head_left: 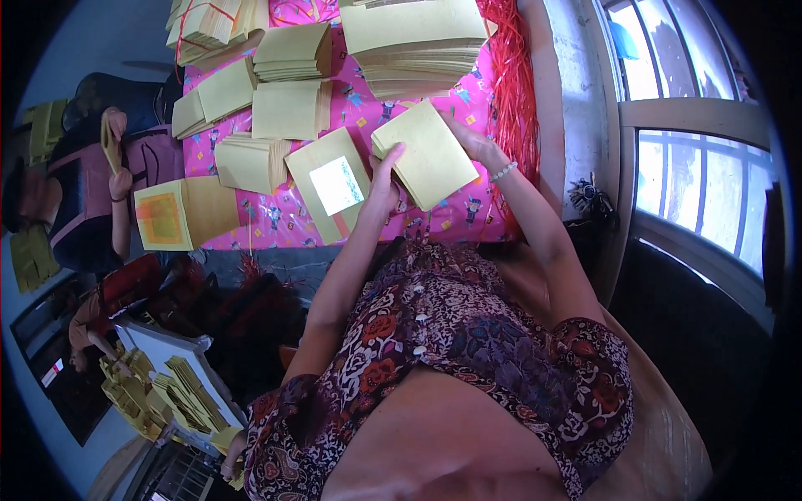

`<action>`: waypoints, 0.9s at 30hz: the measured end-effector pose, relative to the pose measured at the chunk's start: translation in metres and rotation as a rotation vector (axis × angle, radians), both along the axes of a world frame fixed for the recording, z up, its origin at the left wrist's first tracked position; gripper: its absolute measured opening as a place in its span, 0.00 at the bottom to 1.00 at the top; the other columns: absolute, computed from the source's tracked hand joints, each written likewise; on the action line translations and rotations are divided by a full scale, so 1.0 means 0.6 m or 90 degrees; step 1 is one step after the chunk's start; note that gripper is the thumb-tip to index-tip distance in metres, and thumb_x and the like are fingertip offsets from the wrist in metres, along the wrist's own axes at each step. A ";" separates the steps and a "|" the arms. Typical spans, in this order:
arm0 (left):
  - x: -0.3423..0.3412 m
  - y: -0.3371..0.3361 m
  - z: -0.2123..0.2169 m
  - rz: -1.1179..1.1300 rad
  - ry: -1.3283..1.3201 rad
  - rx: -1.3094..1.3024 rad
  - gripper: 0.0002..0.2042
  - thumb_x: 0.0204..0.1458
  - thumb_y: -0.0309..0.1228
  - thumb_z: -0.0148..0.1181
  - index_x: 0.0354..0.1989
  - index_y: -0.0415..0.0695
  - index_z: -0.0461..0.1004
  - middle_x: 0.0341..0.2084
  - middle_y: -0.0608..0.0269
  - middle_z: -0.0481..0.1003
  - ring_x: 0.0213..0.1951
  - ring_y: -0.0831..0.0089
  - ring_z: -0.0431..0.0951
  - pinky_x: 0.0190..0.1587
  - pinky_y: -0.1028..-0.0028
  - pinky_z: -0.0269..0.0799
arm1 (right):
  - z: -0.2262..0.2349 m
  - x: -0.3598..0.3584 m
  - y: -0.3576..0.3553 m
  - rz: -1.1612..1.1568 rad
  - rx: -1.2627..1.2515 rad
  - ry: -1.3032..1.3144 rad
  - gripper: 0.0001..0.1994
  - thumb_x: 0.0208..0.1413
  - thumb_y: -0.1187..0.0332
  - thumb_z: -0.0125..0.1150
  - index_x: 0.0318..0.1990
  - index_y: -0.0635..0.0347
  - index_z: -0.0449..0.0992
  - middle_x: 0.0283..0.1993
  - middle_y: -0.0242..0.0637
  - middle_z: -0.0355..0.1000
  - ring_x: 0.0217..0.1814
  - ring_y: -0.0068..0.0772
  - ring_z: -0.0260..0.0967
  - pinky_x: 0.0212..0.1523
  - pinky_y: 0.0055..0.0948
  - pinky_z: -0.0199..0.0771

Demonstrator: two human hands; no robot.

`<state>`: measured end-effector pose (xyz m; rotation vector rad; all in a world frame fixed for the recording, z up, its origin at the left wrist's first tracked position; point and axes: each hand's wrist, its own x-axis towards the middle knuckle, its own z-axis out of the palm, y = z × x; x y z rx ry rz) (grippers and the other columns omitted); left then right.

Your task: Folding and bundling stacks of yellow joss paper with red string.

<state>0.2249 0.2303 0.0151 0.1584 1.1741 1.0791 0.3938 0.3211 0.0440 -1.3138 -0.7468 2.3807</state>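
Over the near edge of the table, both my hands hold a small stack of manila envelopes [434, 159], tilted at an angle. My left hand [387, 174] grips its left side, thumb on top and fingers partly hidden beneath. My right hand [474, 144], with a beaded bracelet at the wrist, is closed at the right edge; its fingertips are hidden behind the stack. Just left of it lies a manila envelope with a white label [338, 185], partly behind my left forearm.
Several envelope piles, including a tall stack [409, 42], cover the pink patterned tablecloth [271, 219]. Red plastic strands [511, 108] hang along the right edge, beside a wall and barred window. A co-worker [88, 188] handles an envelope at left; others work at a white table [180, 355].
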 end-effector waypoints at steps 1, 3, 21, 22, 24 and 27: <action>-0.005 0.005 -0.010 0.019 -0.050 0.002 0.33 0.49 0.44 0.60 0.59 0.38 0.56 0.50 0.53 0.68 0.52 0.61 0.69 0.56 0.62 0.63 | 0.000 0.002 0.006 0.005 -0.001 0.020 0.29 0.63 0.43 0.34 0.58 0.56 0.65 0.54 0.34 0.69 0.48 0.25 0.70 0.49 0.26 0.72; -0.011 0.020 -0.026 0.029 -0.091 0.005 0.38 0.47 0.43 0.63 0.60 0.41 0.48 0.51 0.52 0.63 0.54 0.60 0.66 0.56 0.59 0.64 | -0.006 -0.003 0.020 0.012 0.010 0.031 0.29 0.63 0.43 0.34 0.59 0.56 0.64 0.55 0.34 0.68 0.49 0.25 0.70 0.49 0.27 0.72; 0.139 0.055 0.017 0.048 -0.130 -0.003 0.32 0.52 0.49 0.52 0.59 0.38 0.58 0.51 0.51 0.68 0.51 0.58 0.70 0.53 0.61 0.66 | -0.017 0.109 0.059 0.077 0.077 0.041 0.29 0.64 0.44 0.31 0.61 0.56 0.61 0.53 0.39 0.68 0.51 0.29 0.68 0.53 0.29 0.70; 0.148 0.054 0.021 0.053 -0.128 0.010 0.32 0.53 0.49 0.51 0.59 0.38 0.57 0.51 0.51 0.68 0.52 0.58 0.70 0.54 0.61 0.66 | -0.014 0.111 0.059 0.038 0.103 0.057 0.25 0.65 0.48 0.33 0.57 0.55 0.65 0.48 0.37 0.70 0.46 0.28 0.71 0.49 0.29 0.73; 0.168 0.059 0.023 0.051 -0.125 0.018 0.32 0.53 0.49 0.50 0.60 0.38 0.57 0.51 0.51 0.67 0.53 0.58 0.69 0.54 0.60 0.65 | -0.007 0.125 0.061 0.023 0.127 0.016 0.25 0.65 0.48 0.33 0.57 0.55 0.65 0.48 0.36 0.71 0.45 0.27 0.71 0.48 0.29 0.74; 0.195 0.066 0.013 0.060 -0.126 0.017 0.32 0.53 0.49 0.49 0.60 0.38 0.56 0.52 0.51 0.67 0.54 0.58 0.69 0.56 0.60 0.64 | 0.002 0.158 0.071 0.045 0.116 0.009 0.27 0.65 0.46 0.33 0.60 0.56 0.61 0.50 0.38 0.69 0.49 0.28 0.68 0.52 0.30 0.70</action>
